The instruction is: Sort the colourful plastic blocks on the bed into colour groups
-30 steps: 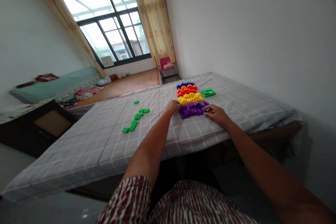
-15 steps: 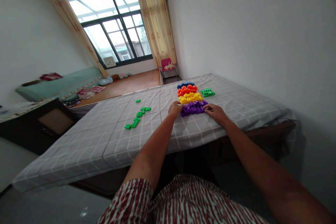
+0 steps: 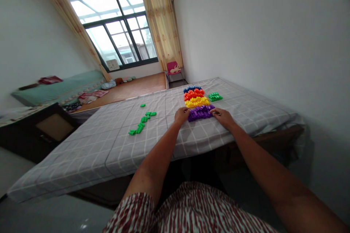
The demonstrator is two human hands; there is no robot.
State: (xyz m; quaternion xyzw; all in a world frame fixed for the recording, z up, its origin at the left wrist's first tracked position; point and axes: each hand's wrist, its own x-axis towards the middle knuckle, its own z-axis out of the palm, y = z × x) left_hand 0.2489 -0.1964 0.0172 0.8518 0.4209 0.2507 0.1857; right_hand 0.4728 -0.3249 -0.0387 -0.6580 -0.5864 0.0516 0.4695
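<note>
A row of shiny purple pieces (image 3: 201, 113), packed close together, lies on the checked cloth nearest me. My left hand (image 3: 181, 115) grips its left end, fingers bent in. At the opposite end, my right hand (image 3: 223, 118) has thumb and fingers closed on the edge of the same row. Beyond it lie a yellow row (image 3: 197, 102), an orange-red row (image 3: 194, 94) and a blue row (image 3: 192, 89), stacked away from me. A small green block of pieces (image 3: 215, 97) sits to their right. The exact kind of these pieces is too small to tell.
Several loose green pieces (image 3: 141, 127) are scattered to the left on the cloth-covered bed (image 3: 90, 153). A dark cabinet (image 3: 41, 129) stands at far left, a white wall (image 3: 259, 36) at right. A pink chair (image 3: 173, 67) is by the window.
Both hands stay at the ends of the purple row, with hardly any movement. The view has shifted slightly.
</note>
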